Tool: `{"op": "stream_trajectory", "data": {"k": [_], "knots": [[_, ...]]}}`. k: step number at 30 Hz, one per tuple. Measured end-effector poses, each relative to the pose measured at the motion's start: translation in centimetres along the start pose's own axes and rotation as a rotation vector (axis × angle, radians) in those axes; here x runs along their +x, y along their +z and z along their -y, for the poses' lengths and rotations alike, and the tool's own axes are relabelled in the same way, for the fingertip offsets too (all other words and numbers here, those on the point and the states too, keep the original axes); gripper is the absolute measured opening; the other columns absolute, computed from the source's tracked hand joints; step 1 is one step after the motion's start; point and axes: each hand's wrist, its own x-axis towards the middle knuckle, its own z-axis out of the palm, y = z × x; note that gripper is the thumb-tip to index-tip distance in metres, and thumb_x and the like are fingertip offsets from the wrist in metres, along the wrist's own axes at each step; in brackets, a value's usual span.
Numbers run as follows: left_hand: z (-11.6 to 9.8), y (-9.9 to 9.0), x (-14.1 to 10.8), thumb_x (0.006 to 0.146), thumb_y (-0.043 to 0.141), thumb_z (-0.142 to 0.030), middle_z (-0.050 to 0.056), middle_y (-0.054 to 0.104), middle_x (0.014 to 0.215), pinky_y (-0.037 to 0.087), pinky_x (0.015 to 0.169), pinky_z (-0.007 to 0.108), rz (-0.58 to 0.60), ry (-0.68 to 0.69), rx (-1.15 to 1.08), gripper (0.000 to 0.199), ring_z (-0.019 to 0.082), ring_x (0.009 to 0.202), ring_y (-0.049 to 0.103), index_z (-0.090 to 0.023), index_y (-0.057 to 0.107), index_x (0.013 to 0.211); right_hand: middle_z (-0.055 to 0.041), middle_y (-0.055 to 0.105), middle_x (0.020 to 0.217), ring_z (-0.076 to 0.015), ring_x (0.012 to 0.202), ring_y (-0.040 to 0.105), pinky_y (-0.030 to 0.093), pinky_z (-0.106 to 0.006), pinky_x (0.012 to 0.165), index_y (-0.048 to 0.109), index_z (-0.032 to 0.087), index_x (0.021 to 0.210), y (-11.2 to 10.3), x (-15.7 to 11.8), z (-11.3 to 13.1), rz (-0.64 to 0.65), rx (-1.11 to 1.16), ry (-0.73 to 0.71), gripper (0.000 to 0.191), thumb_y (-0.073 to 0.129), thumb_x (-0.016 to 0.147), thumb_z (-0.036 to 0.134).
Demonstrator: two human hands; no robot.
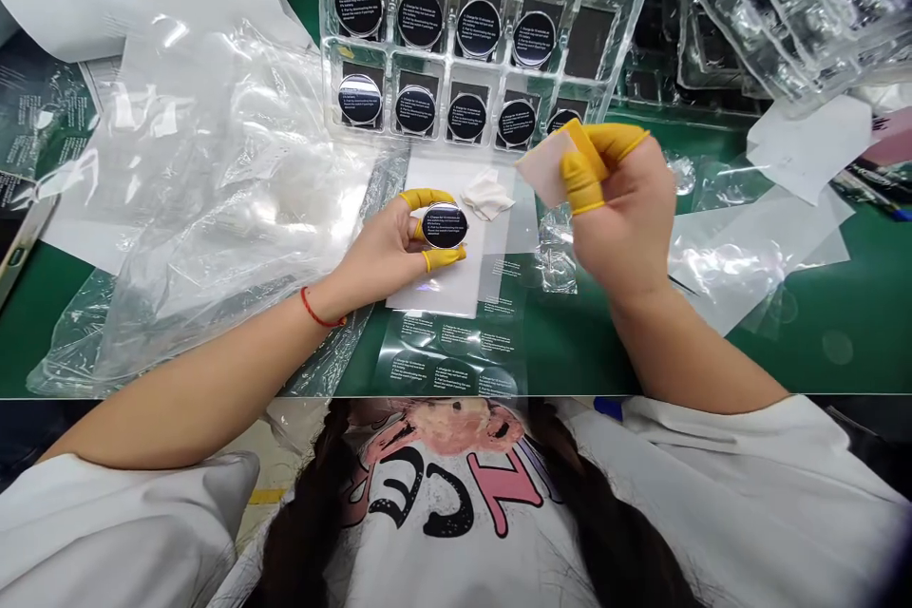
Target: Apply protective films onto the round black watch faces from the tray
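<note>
Yellow finger covers are on both hands. My left hand (389,247) grips a round black watch face (446,225) by its edges; small white print shows on its front. Raised to the right, my right hand (617,199) pinches a small white card or pad (550,169) with a yellow edge between thumb and fingers. Below the watch face lies a white sheet (434,294) with a crumpled white cloth (488,194) on it. A clear film (452,356) with rows of white printed text lies nearest the table's front edge.
Behind the hands, a clear compartment tray (466,57) holds several round watch faces. Plastic bags (235,171) and papers cover the left side. Stacked clear trays (798,0) stand at the back right, with white paper (812,147) before them on the green table (841,313).
</note>
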Motion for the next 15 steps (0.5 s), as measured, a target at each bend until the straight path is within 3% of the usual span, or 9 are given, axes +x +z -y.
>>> {"op": "stream_trajectory", "data": {"k": [5,8,10,13,15], "knots": [[0.3,-0.1,0.0,0.067,0.082,-0.019,0.000,0.076,0.083,0.060,0.068,0.027,0.012,0.018,-0.016,0.063,0.018,0.079,0.076,-0.020,0.047,0.121,-0.0034,0.066,0.090,-0.0161,0.078,0.057,0.046,-0.036,0.073,0.059,0.022,0.090,-1.0,1.7,-2.1,0.159,-0.069,0.294,0.006,0.064,0.090,0.025],[0.5,0.0,-0.1,0.070,0.081,-0.020,0.000,0.075,0.085,0.061,0.069,0.027,0.010,0.045,-0.008,0.061,0.017,0.080,0.077,-0.021,0.048,0.121,0.0013,0.056,0.078,-0.0112,0.063,0.050,0.040,-0.029,0.058,0.054,0.023,0.089,-0.3,1.0,-1.3,0.148,0.111,0.350,0.019,0.064,0.091,0.040],[0.6,0.2,-0.5,0.072,0.081,-0.022,0.000,0.074,0.088,0.062,0.072,0.028,-0.013,0.096,0.023,0.059,0.017,0.083,0.076,-0.021,0.048,0.121,0.0039,0.052,0.072,-0.0085,0.052,0.045,0.034,-0.025,0.048,0.053,0.024,0.092,0.2,0.2,0.0,0.211,0.281,0.394,0.029,0.064,0.090,0.051],[1.1,0.6,-1.5,0.075,0.080,-0.027,0.000,0.072,0.094,0.062,0.078,0.028,-0.101,0.203,0.119,0.055,0.016,0.086,0.075,-0.022,0.050,0.121,0.0042,0.056,0.070,-0.0086,0.052,0.048,0.038,-0.025,0.047,0.055,0.025,0.094,0.7,-1.3,2.3,0.272,0.335,0.325,0.030,0.065,0.089,0.053],[1.6,0.7,-2.1,0.078,0.079,-0.028,-0.001,0.071,0.094,0.062,0.082,0.028,-0.148,0.292,0.211,0.054,0.014,0.086,0.075,-0.023,0.051,0.123,0.0020,0.061,0.075,-0.0104,0.062,0.055,0.045,-0.026,0.054,0.060,0.024,0.092,1.1,-2.5,3.5,0.232,0.215,0.116,0.020,0.064,0.092,0.043]]}}
